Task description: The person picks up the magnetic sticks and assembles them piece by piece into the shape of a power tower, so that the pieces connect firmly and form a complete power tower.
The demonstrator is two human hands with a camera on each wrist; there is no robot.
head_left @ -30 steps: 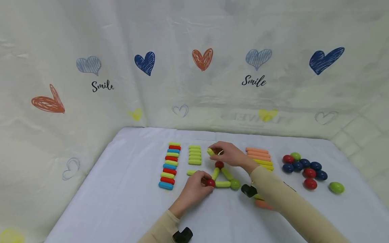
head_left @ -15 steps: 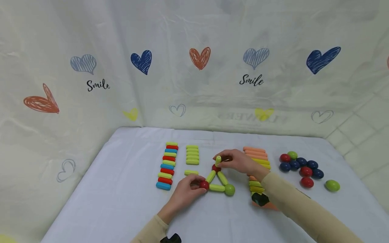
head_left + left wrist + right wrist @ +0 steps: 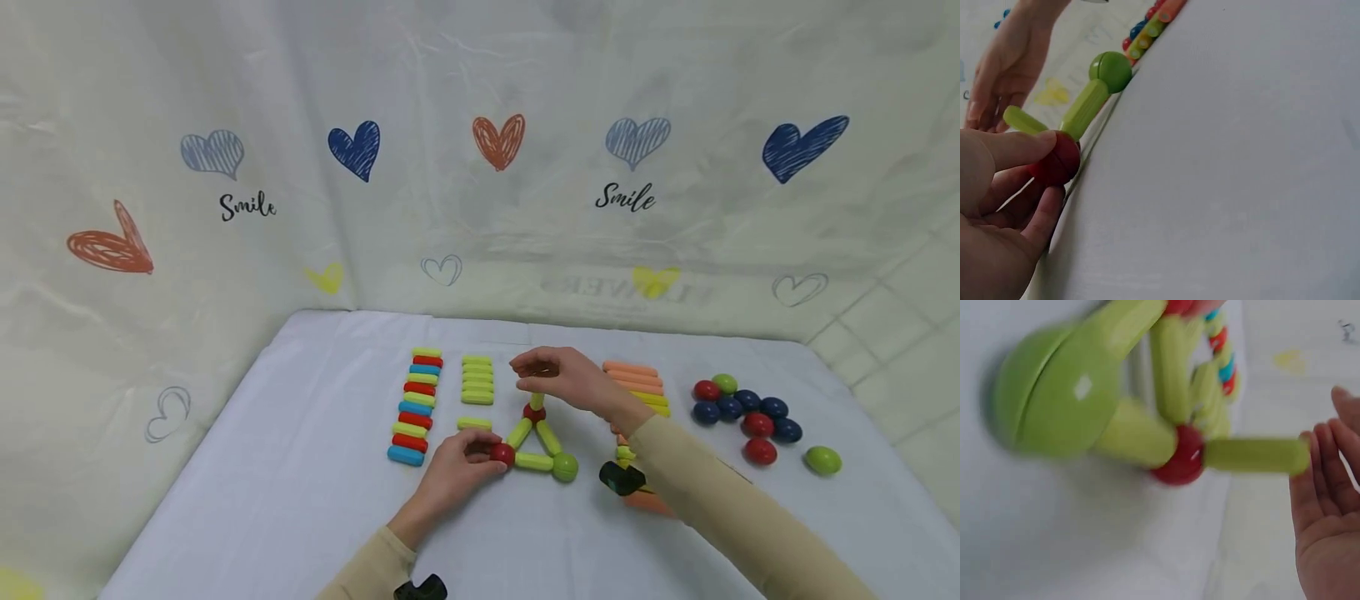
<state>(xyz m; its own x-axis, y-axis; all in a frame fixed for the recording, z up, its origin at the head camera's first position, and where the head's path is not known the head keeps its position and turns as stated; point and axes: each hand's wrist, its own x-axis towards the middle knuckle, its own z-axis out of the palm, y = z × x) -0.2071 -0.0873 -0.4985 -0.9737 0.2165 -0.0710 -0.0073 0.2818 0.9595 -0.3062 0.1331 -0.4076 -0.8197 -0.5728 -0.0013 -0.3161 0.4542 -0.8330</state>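
Note:
A flat triangle of yellow-green rods (image 3: 534, 462) lies on the white table, joined at its corners by two red balls and a green ball (image 3: 565, 467). My left hand (image 3: 452, 469) pinches the near-left red ball (image 3: 1060, 158) between thumb and fingers. From the far red ball (image 3: 534, 414) another yellow-green rod (image 3: 1257, 455) stands upright. My right hand (image 3: 570, 382) is just above this rod with loosely bent fingers and holds nothing; in the right wrist view its fingertips (image 3: 1307, 439) are right by the rod's tip.
Left of the triangle stand a column of red, blue and green rods (image 3: 415, 408), a short stack of yellow-green rods (image 3: 477, 381) and one single rod (image 3: 475, 423). Orange and yellow rods (image 3: 630, 375) lie partly under the right forearm. Several blue, red and green balls (image 3: 758, 426) sit farther right.
My right hand brought the yellow-green rod onto the far red ball, stood it upright, then let go and rose. My left hand has kept its pinch on the near-left red ball.

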